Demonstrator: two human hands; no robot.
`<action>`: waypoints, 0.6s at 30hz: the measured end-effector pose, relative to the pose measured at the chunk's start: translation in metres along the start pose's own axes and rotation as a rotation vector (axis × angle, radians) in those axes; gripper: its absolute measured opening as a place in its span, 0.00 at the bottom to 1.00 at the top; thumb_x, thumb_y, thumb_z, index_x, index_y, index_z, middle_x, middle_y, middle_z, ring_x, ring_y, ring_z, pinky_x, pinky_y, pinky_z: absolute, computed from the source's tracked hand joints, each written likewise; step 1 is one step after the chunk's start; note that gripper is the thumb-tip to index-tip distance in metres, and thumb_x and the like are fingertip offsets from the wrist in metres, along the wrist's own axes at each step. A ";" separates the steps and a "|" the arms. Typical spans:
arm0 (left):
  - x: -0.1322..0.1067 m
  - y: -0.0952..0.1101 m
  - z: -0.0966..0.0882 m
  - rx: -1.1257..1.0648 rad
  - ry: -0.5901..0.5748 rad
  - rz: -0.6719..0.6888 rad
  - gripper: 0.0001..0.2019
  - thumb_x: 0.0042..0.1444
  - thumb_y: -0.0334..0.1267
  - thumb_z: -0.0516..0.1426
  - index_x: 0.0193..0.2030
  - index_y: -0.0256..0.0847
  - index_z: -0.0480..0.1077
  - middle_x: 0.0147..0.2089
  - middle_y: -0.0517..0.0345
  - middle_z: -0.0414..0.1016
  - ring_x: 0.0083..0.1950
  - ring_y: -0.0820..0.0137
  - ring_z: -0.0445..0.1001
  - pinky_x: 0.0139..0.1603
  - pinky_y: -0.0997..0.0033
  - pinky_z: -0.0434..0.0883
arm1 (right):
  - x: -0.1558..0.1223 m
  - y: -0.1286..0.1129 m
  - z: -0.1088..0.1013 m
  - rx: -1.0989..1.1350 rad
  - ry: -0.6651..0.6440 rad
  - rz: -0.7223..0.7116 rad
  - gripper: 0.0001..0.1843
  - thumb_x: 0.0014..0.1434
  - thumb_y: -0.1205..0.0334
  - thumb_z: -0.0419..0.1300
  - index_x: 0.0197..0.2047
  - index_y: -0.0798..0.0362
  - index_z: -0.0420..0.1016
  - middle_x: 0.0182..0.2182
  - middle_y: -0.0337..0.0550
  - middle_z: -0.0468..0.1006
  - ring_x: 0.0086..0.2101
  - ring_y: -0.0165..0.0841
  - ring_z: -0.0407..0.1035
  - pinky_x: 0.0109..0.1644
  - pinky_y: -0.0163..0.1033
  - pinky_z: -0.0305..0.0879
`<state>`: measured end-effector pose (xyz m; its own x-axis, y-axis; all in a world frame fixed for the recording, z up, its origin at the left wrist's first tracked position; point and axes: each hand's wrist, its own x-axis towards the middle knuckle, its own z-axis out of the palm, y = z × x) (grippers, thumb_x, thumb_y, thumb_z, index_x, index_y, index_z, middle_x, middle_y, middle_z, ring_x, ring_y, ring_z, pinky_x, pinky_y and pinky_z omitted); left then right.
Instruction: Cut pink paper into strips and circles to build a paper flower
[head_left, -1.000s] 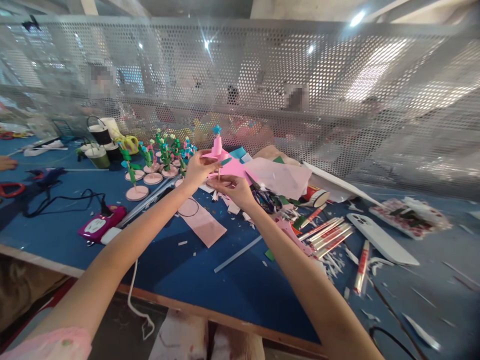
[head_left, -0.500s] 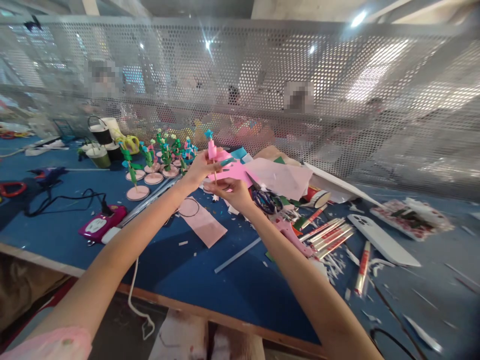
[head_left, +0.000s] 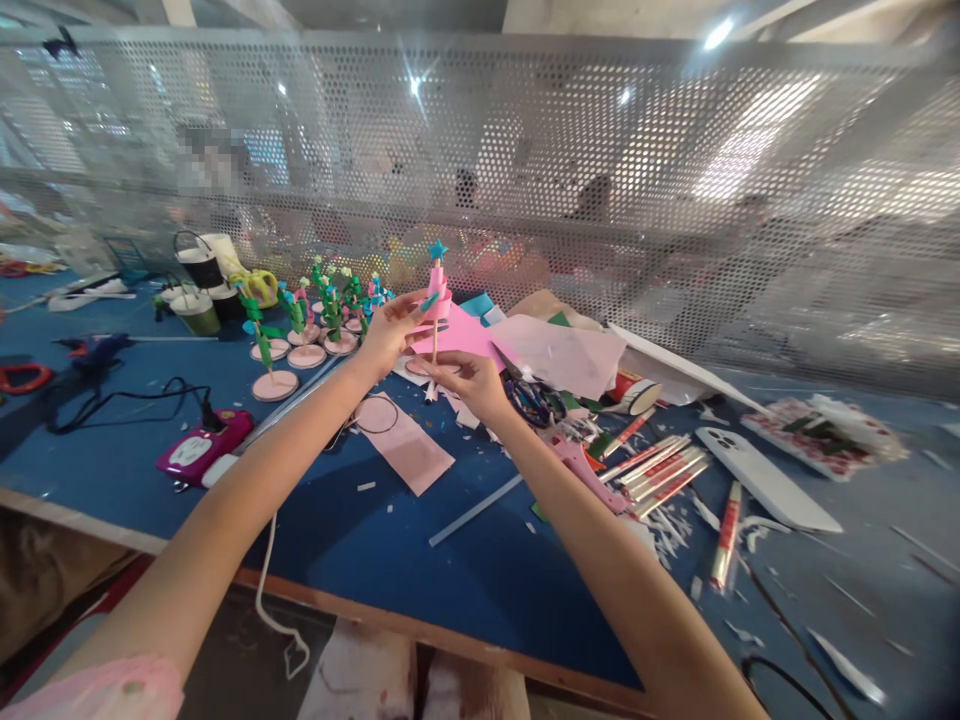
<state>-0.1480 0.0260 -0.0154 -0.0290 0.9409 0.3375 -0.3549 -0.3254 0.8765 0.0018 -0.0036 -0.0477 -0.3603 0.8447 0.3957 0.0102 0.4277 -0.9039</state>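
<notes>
pinching pink paper strip [head_left: 442, 303]: left hand [head_left: 391, 337] | pinching stick [head_left: 435, 340] low: right hand [head_left: 474, 384] | blue star [head_left: 438, 250] on top

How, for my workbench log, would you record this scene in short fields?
Work in hand: pink paper coil around a wooden stick, topped by a blue star
Left hand: on the pink paper coil
Right hand: at the wooden stick's foot, by a round base
Left side: green paper decorations, purple power socket
Right side: scissors, white phone
Surface: blue table
Background: perforated metal screen
</notes>
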 end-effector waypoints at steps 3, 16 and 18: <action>-0.002 -0.004 0.002 0.015 0.065 0.068 0.20 0.41 0.40 0.68 0.42 0.42 0.72 0.44 0.57 0.78 0.40 0.71 0.77 0.40 0.73 0.74 | 0.000 0.001 0.001 0.002 -0.014 0.001 0.31 0.41 0.38 0.66 0.38 0.57 0.82 0.31 0.47 0.81 0.29 0.34 0.70 0.28 0.36 0.62; -0.008 -0.003 0.012 0.072 -0.045 0.068 0.26 0.41 0.41 0.68 0.45 0.38 0.66 0.40 0.53 0.77 0.39 0.66 0.79 0.42 0.64 0.76 | 0.003 0.004 0.004 0.060 0.042 0.078 0.33 0.37 0.36 0.66 0.33 0.59 0.81 0.24 0.43 0.78 0.21 0.27 0.61 0.23 0.34 0.53; -0.007 -0.005 0.010 0.100 -0.023 0.069 0.26 0.38 0.38 0.69 0.44 0.37 0.66 0.38 0.54 0.77 0.37 0.66 0.79 0.42 0.64 0.76 | 0.003 0.005 0.004 0.079 0.031 0.060 0.32 0.38 0.36 0.66 0.34 0.58 0.81 0.28 0.45 0.80 0.23 0.28 0.63 0.25 0.35 0.56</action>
<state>-0.1365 0.0202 -0.0182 -0.0284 0.9141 0.4045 -0.2579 -0.3977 0.8805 -0.0028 0.0000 -0.0514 -0.3321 0.8781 0.3443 -0.0429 0.3506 -0.9355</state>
